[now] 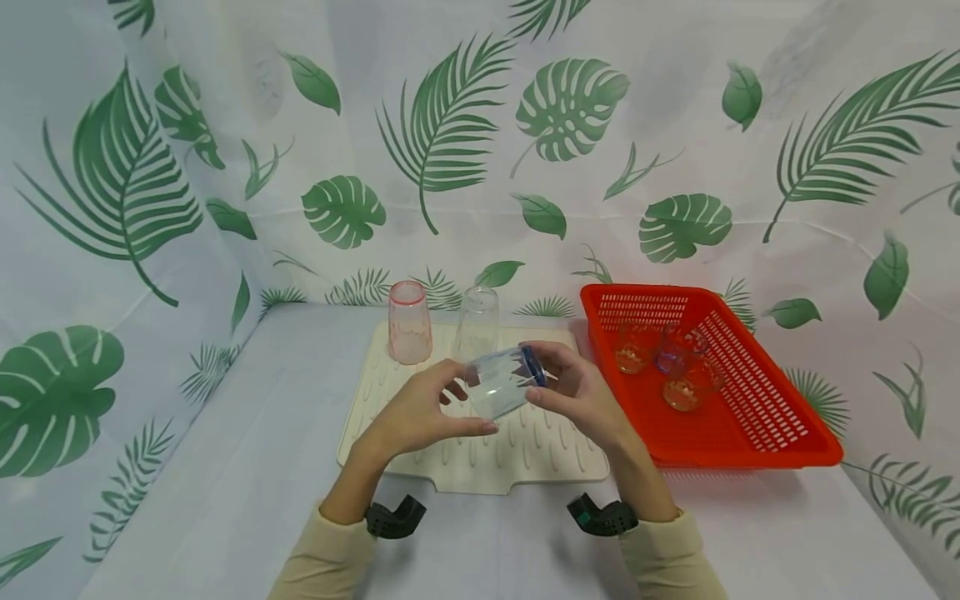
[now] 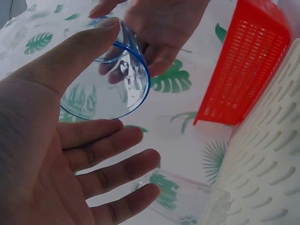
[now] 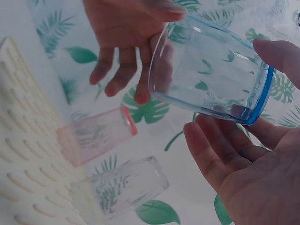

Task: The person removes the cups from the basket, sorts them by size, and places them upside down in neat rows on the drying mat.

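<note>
A clear drinking glass with a blue tint (image 1: 497, 383) is held tilted on its side above the mat, its dark blue base toward the right. My right hand (image 1: 573, 392) grips it round that base, thumb on one side and fingers on the other. At the mouth end, my left hand (image 1: 423, 408) has its thumb and index finger spread right at the blue rim (image 2: 140, 70). Its other fingers (image 2: 122, 164) stay extended and apart. Behind, a pink glass (image 1: 409, 325) and a clear glass (image 1: 477, 321) stand upside down on the cream drying mat (image 1: 465, 475).
A red plastic basket (image 1: 750, 454) sits to the right of the mat with several glasses (image 1: 684, 392) inside. Leaf-patterned white cloth (image 1: 465, 167) hangs behind the white table (image 1: 247, 467).
</note>
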`<action>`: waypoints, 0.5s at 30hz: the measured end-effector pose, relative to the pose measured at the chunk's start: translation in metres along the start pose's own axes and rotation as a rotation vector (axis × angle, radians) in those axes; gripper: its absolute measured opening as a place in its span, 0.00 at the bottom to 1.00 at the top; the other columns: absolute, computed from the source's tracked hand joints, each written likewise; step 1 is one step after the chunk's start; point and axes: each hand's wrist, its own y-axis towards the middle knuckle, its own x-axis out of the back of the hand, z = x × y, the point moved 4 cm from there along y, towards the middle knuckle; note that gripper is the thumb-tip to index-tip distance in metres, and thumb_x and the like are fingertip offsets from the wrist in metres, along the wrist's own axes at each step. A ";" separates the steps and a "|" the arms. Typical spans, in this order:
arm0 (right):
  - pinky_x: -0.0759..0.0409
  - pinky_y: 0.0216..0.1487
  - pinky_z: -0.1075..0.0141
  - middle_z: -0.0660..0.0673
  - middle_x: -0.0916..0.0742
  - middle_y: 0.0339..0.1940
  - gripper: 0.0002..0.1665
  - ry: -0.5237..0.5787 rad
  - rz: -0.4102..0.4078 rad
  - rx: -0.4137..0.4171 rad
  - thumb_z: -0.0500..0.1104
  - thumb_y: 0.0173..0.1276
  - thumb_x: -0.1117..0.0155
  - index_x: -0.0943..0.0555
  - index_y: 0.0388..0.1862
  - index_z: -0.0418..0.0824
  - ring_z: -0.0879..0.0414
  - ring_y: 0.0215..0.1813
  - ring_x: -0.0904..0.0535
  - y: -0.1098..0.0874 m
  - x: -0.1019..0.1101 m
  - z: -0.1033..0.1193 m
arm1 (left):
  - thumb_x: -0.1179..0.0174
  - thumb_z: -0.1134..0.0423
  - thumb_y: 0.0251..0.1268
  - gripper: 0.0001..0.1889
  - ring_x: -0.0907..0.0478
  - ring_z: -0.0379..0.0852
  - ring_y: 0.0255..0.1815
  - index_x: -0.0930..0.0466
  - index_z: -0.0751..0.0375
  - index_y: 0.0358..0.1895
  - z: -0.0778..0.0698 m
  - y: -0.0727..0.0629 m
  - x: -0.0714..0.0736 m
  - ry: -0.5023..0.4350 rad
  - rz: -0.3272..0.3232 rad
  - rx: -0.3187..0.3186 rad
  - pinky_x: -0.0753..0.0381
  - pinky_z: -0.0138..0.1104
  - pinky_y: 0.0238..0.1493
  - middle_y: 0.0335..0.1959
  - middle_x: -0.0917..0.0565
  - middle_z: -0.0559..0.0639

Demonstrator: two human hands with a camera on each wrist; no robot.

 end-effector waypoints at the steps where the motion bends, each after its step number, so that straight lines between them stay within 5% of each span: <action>1: 0.15 0.58 0.62 0.33 0.23 0.63 0.36 0.001 0.001 0.003 0.34 0.66 0.35 0.34 0.72 0.32 0.51 0.56 0.19 0.000 0.000 0.000 | 0.23 0.46 0.50 0.32 0.19 0.47 0.49 0.24 0.49 0.58 0.000 0.001 -0.001 0.005 0.005 -0.003 0.16 0.41 0.47 0.53 0.20 0.44; 9: 0.14 0.55 0.62 0.28 0.24 0.62 0.37 -0.018 -0.017 0.003 0.36 0.64 0.33 0.33 0.71 0.33 0.45 0.55 0.19 -0.003 0.003 0.001 | 0.24 0.43 0.51 0.35 0.21 0.41 0.48 0.25 0.49 0.62 0.000 0.004 -0.008 0.036 0.047 -0.002 0.17 0.37 0.47 0.53 0.19 0.44; 15: 0.14 0.55 0.62 0.30 0.22 0.62 0.37 -0.049 -0.036 -0.002 0.37 0.63 0.31 0.31 0.71 0.35 0.49 0.53 0.18 -0.002 0.004 0.000 | 0.28 0.45 0.57 0.35 0.18 0.47 0.50 0.26 0.51 0.67 0.005 -0.002 -0.004 0.045 0.045 -0.003 0.16 0.44 0.51 0.55 0.18 0.46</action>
